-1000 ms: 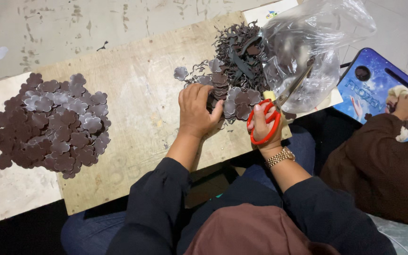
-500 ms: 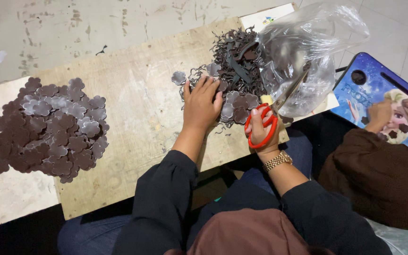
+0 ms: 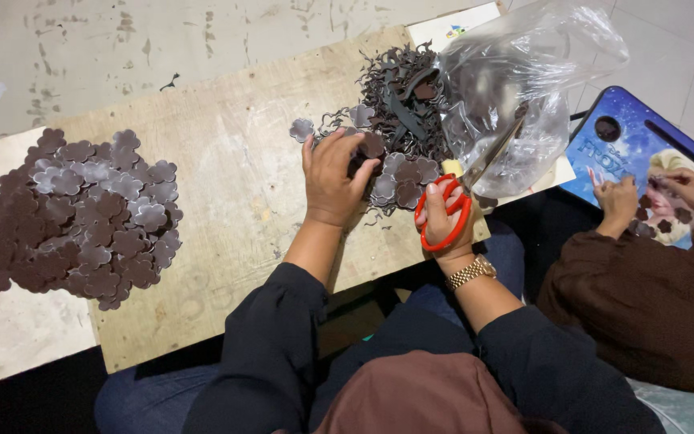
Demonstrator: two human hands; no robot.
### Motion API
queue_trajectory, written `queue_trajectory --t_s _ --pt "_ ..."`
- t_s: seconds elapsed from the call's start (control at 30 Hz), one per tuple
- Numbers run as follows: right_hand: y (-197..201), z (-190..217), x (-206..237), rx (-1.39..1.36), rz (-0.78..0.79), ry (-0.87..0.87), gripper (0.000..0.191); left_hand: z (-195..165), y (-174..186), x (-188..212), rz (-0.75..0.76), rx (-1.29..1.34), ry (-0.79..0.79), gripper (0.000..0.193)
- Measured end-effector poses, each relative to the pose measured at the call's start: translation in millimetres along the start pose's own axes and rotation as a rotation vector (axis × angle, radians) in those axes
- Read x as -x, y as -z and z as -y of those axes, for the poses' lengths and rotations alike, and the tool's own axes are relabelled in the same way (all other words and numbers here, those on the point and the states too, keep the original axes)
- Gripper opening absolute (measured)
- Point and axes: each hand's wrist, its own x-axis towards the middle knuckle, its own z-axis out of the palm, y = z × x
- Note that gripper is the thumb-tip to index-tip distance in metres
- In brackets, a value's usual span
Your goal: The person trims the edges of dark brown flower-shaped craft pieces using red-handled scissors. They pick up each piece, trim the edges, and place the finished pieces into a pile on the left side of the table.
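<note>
1. Head view looks down on a pale plywood desk (image 3: 234,185), the landmark for everything below.
2. At the desk's far right corner lies a crumpled clear plastic bag (image 3: 524,88), dark pieces showing through it.
3. On the desk's left end sits a broad heap of brown flower-shaped cutouts (image 3: 82,217), well apart from both hands.
4. Toward the desk's right side, just beside the bag, is a tangled pile of dark scrap strips (image 3: 399,100), with loose flower pieces (image 3: 399,181) along its near edge.
5. Beyond the desk's right edge, another person's hands (image 3: 620,201) rest on a blue picture board (image 3: 604,161).
6. The left hand (image 3: 335,181) presses on the loose flower pieces, fingers curled around one.
7. The right hand (image 3: 443,221), at the desk's near edge, grips red-handled scissors (image 3: 447,205), blades pointing toward the bag.
</note>
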Motion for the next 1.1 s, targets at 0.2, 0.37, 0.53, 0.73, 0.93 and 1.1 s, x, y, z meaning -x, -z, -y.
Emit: queue_trajectory --t_s 0.2,0.37,0.53,0.73,0.93,1.1 --pt "2.7 -8.1 0.6 0.024 -0.006 0.03 0.033 6.3 4.6 9.1 -0.032 0.035 -0.013 0.016" --pt "4.3 -16.5 1.5 -0.015 -0.015 -0.003 0.026 6.6 14.7 22.2 -0.036 0.18 0.234 0.013" --pt "4.0 -20.8 1.5 -0.079 -0.014 -0.044 0.024 6.9 29.8 29.2 -0.092 0.291 0.449 0.015" --pt "1.4 -16.9 1.7 -0.07 -0.022 0.013 0.024 19.7 45.3 26.1 -0.073 -0.21 0.291 0.018" --pt "1.2 -12.5 2.2 -0.032 -0.008 0.02 0.029 35.2 24.6 -13.2 0.135 -0.226 0.51 0.032" --pt "-0.4 -11.4 -0.3 -0.069 -0.006 -0.027 0.024 8.3 -1.9 -10.9 0.109 -0.055 0.349 0.043"
